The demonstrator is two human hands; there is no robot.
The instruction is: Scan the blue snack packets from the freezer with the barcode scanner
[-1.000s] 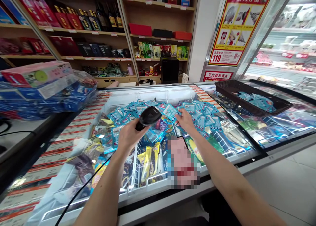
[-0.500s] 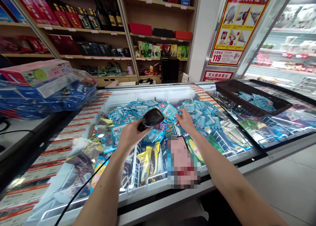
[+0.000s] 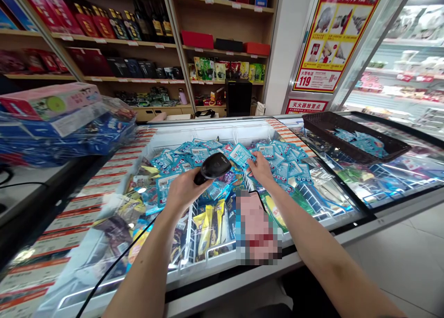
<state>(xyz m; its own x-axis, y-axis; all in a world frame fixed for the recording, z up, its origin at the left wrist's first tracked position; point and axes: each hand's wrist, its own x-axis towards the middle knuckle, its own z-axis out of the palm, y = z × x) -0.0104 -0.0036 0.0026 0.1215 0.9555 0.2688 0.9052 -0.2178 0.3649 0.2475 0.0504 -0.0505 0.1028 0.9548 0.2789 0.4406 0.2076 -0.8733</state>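
My left hand (image 3: 185,188) is wrapped round the handle of a black barcode scanner (image 3: 215,165), its head pointing right and its cable trailing down to the lower left. Between the fingers of my right hand (image 3: 261,170) is a small blue packet (image 3: 240,156) with a white printed label, held just right of the scanner head. Many similar blue packets (image 3: 286,156) lie spread over the glass top of the chest freezer (image 3: 208,126). Near my right forearm lies a phone (image 3: 256,225), its screen blurred out.
A dark woven basket (image 3: 388,146) with more blue packets stands on the freezer at right. Plastic-wrapped boxes (image 3: 58,119) are stacked at left. Yellow ice cream packs (image 3: 210,230) show through the glass. Shelves (image 3: 222,52) of goods line the back.
Almost nothing differs. The blue packet in my right hand has tilted or shifted very slightly, while the scanner stays pointed towards it.
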